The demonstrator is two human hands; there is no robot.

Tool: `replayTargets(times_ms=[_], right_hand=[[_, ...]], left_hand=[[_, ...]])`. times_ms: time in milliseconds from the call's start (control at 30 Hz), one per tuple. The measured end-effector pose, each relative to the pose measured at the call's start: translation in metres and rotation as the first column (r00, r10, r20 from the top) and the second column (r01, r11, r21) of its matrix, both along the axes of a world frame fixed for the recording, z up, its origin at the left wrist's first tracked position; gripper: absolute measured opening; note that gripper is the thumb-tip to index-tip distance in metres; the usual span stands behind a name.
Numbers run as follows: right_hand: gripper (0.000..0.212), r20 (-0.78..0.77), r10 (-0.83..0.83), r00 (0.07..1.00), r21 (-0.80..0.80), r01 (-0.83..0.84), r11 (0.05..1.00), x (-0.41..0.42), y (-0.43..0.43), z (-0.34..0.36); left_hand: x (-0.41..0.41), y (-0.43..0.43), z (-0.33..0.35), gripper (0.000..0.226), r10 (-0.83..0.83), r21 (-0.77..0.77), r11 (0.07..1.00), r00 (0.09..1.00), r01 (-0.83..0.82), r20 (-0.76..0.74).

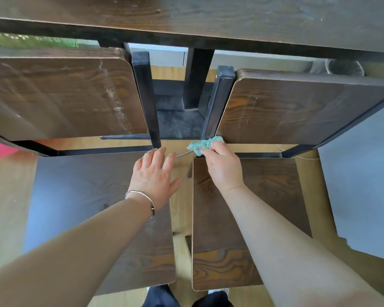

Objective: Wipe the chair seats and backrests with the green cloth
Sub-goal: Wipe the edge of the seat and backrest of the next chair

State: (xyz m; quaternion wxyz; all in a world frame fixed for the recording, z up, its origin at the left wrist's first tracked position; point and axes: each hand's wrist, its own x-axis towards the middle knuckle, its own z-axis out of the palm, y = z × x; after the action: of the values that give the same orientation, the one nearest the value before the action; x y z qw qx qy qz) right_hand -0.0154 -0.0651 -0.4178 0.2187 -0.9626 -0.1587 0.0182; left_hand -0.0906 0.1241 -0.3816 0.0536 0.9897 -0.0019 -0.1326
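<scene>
Head view, green cloth [205, 144] partly hidden by right hand [224, 168], left backrest [60, 96] cropped

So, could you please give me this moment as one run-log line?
right hand: pinches green cloth by right backrest lower corner | left hand: open, over left seat far corner

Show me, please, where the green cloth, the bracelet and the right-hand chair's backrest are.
green cloth [203, 144]: head view, on its bunched middle.
bracelet [142, 193]: head view, on the band's upper curve.
right-hand chair's backrest [297, 107]: head view, on the panel's centre.
</scene>
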Motion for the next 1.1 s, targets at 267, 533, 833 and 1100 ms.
replayTargets(times_ms=[267,533,833,1100], right_hand=[[0.016,0.102,0.0,0.995,-0.018,0.002,1.0,0.001,0.0,0.027],[0.025,0.118,-0.033,0.992,-0.036,0.037,0.999,-0.003,0.006,-0.024],[0.015,0.01,-0.122,0.993,0.018,0.122,0.992,-0.011,0.016,-0.073],[0.017,0.016,-0.142,0.99,0.075,0.14,0.987,-0.013,0.016,-0.06]], left_hand=[[0.006,0.0,0.012,0.068,-0.019,-0.002,1.0,0.999,0.019,0.029],[0.003,-0.002,-0.012,0.068,-0.04,-0.005,0.999,0.999,0.04,0.01],[-0.005,0.003,-0.045,0.069,0.01,-0.042,0.999,1.0,-0.01,-0.003],[-0.002,-0.001,-0.027,0.071,0.034,-0.053,0.998,0.999,-0.032,0.037]])
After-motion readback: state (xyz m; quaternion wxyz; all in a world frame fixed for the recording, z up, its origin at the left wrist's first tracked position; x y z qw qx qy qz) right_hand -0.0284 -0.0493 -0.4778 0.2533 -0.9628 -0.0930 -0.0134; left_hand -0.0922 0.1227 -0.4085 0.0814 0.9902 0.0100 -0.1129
